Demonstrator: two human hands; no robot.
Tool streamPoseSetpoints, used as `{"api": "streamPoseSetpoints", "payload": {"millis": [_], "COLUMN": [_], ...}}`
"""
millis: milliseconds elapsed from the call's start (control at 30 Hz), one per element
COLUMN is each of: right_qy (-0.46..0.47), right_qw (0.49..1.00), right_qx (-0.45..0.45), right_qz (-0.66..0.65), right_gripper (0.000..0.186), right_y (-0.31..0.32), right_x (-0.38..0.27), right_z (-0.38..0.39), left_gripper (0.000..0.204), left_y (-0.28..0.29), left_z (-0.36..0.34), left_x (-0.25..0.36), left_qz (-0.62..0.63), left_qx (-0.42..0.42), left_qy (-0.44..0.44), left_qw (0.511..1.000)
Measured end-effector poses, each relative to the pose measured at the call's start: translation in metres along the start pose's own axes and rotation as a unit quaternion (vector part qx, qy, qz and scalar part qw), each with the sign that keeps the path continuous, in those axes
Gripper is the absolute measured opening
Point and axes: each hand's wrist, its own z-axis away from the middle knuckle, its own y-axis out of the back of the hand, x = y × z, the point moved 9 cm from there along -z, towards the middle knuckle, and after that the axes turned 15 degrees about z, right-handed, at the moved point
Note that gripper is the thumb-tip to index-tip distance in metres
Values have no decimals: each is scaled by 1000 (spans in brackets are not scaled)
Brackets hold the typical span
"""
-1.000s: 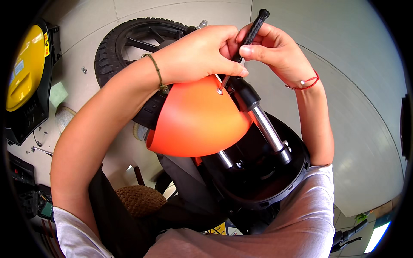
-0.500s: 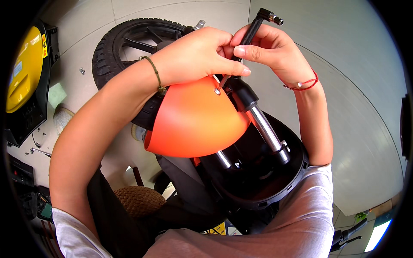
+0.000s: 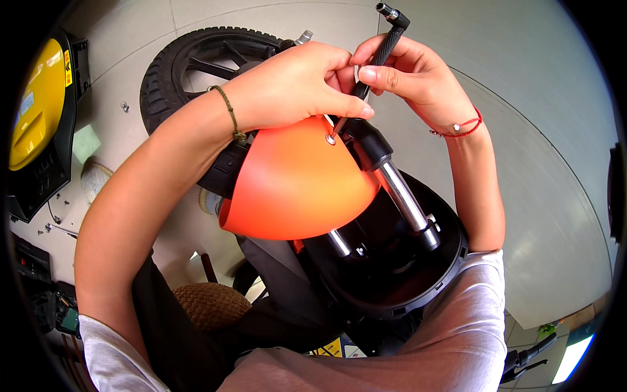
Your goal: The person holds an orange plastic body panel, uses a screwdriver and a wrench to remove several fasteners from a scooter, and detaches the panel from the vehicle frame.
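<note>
An orange curved plastic mudguard (image 3: pixel 297 183) lies between the wheel and a chrome fork tube (image 3: pixel 403 193). A screw (image 3: pixel 330 140) sits near its upper edge, and the tip of a slim black screwdriver (image 3: pixel 386 47) with a knurled handle and bent head meets it. My right hand (image 3: pixel 415 73) pinches the handle between thumb and fingers. Lower down, my left hand (image 3: pixel 300 85) closes around the tool near its shaft, the thumb stretched along it; its curled fingertips are partly hidden. The left wrist rests just above the mudguard.
A black spoked wheel (image 3: pixel 170 78) with a knobbly tyre lies behind my left forearm. Nearer me is a black round housing (image 3: pixel 392 287) around the fork legs. At the left are a yellow-and-black machine part (image 3: pixel 39 111) and loose screws (image 3: pixel 57 202) on the tiled floor.
The screwdriver has turned: its bent head pointed right and now points up and left. Both hands remain nearly in place, with slight finger shifts.
</note>
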Motion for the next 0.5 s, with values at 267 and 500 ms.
{"api": "streamPoseSetpoints", "payload": {"millis": [267,500], "right_qy": [12,13], "right_qw": [999,999], "right_qx": [-9,-6], "right_qz": [-50,-39], "right_gripper": [32,28], "right_y": [9,-3], "right_x": [-5,2], "right_z": [4,-2], "left_gripper": [17,16], "left_y": [-5,0], "left_z": [1,-1], "left_x": [-2,-5], "left_qz": [37,-19], "left_qx": [-17,0], "left_qy": [-1,4], "left_qw": [999,1000]}}
